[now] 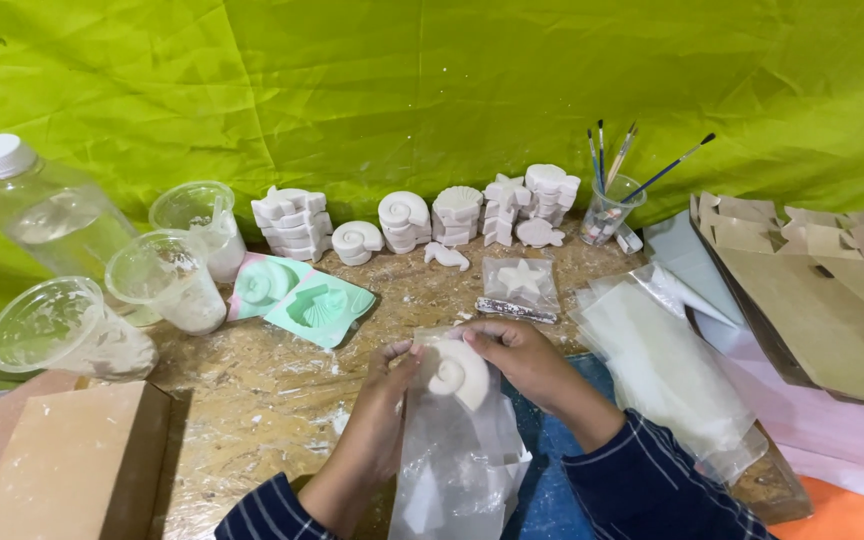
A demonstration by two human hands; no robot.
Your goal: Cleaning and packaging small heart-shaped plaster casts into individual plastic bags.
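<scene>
Shell cast (457, 372), white plaster spiral, held at the table's (252, 395) near edge, middle, at the mouth of a clear bag (457, 460); left hand (384, 390) pinches the bag's rim beside the cast, right hand (517, 355) curls over the cast's top, fingers pressed on it. Step in hand, by judgement: bagging the cast, which is not yet down inside; the next move calls for keeping the mouth spread while the shell slides in. Back edge: stacked casts (407, 222), brush cup (607, 210); left edge: green moulds (297, 295), cups (167, 280), bottle (47, 205)
</scene>
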